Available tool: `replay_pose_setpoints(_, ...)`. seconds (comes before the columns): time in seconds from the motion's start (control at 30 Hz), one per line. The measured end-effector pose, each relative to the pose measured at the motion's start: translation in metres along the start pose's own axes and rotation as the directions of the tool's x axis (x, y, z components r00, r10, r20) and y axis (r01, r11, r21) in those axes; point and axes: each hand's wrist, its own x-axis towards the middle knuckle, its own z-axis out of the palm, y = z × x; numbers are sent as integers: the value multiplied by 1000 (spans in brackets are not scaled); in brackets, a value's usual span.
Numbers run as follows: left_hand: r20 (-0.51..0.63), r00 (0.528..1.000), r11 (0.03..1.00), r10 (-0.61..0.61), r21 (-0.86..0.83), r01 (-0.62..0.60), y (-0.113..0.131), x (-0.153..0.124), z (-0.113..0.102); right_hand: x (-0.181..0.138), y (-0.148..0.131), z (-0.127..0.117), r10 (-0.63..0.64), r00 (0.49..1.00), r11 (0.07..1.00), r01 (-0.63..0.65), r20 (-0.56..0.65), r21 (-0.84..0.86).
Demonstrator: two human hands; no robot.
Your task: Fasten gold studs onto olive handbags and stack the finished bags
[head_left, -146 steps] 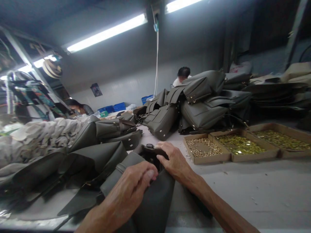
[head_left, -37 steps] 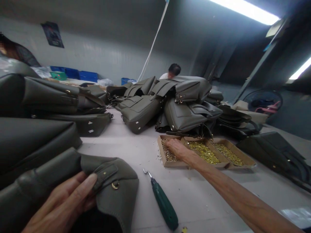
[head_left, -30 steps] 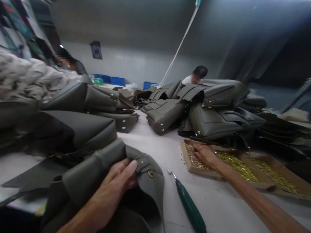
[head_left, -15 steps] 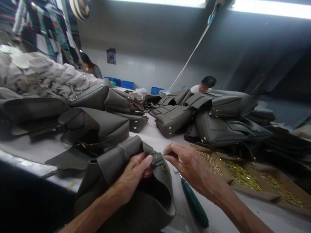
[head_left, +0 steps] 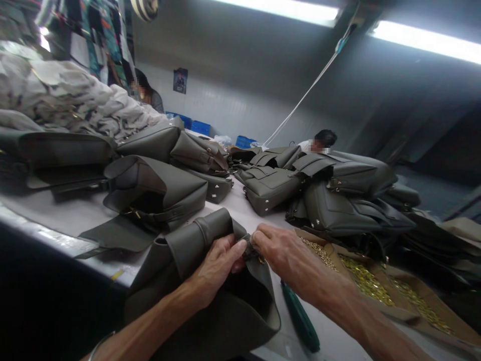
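A dark grey-green leather bag (head_left: 210,326) stands in front of me with its mouth gaping toward the right. My left hand (head_left: 221,260) is closed on its upper edge, thumb outside and fingers inside, beside a small strap tab with gold hardware (head_left: 261,259). Fingertips of my right hand (head_left: 274,245) are pinched against that tab; whatever small piece they may hold is hidden. Under my right forearm lies a tool with a dark green handle (head_left: 300,318), its metal hook end now covered by the hand.
Cardboard trays hold gold hardware pieces (head_left: 366,281) at the right. Similar bags (head_left: 158,188) lie at the left, and more bags (head_left: 270,185) are piled behind. A heap of pale cloth (head_left: 75,95) sits back left. Two people (head_left: 152,98) are at the far side.
My right hand has come left and down onto the strap tab, from just beside it. My left hand keeps its grip on the bag. The camera view has shifted slightly.
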Motion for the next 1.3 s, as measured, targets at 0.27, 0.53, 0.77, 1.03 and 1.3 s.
replay_pose_setpoints(0.27, 6, 1000, 1000, 9, -2, -9, 5, 0, 0, 14, 14, -1, 46, 999, 961, -51, 25, 270)
replay_pose_setpoints(0.53, 6, 1000, 1000, 13, -20, -13, 2, 0, -2, 11, 30, 26, 227, 974, 724, -162, -9, 670)
replay_pose_setpoints(0.77, 19, 999, 998, 35, -50, -34, 1, 3, -4, 14, 25, 34, 250, 954, 653, -42, -163, 757)
replay_pose_setpoints(1.03, -19, 999, 998, 32, -51, -33, -2, 6, -4, 15, 9, 59, 534, 828, 444, -101, -172, 891)
replay_pose_setpoints(1.3, -27, 999, 997, 42, -58, -44, -2, 8, -2, 15, -4, 63, 583, 738, 549, -50, -339, 834)
